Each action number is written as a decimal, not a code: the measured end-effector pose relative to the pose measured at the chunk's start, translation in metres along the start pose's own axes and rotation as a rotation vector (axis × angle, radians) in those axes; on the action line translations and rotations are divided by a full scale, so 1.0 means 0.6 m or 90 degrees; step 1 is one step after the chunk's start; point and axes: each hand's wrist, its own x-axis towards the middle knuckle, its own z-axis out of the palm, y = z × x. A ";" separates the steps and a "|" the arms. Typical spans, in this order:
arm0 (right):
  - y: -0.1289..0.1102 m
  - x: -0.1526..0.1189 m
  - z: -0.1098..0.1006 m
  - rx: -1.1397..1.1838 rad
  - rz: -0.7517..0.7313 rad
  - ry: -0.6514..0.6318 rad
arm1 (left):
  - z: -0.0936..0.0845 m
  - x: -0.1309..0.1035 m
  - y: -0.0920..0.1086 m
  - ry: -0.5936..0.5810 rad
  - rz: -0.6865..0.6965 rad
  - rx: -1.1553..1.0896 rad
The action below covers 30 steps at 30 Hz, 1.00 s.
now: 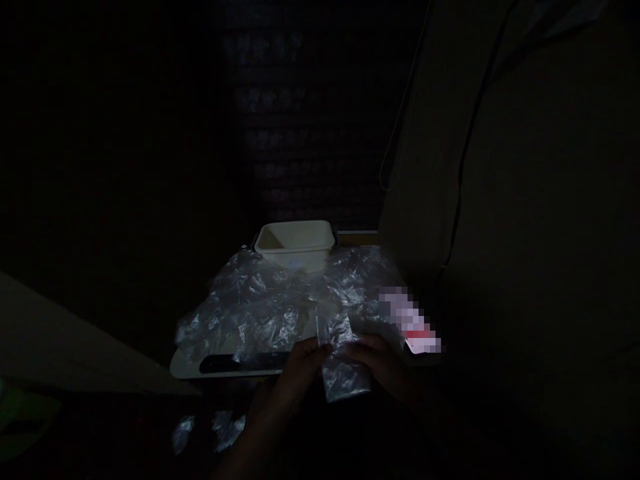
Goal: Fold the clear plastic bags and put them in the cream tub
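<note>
Between my two hands, at the table's front edge, hangs a clear plastic bag (pixel 345 377), its lower part below my fingers. My left hand (pixel 306 357) pinches its left side. The fingers of my right hand (pixel 373 357) close on its right side. Many crumpled clear plastic bags (pixel 270 307) lie spread over the small white table (pixel 183 365) beyond and to the left of my hands. Behind them stands a cream rectangular tub (pixel 295 257). The picture is very dark, so finer details of the fingers are hard to make out.
A blurred-out pale item with a red band (pixel 410 320) lies at the table's right edge. Two pieces of clear plastic (pixel 229 430) are low at the left, below the table. A dark cable (pixel 460 173) hangs along the right wall. Something green (pixel 25 417) shows at the lower left.
</note>
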 end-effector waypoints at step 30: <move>-0.004 0.037 -0.017 0.092 -0.012 0.001 | -0.027 0.024 0.017 0.066 0.106 0.285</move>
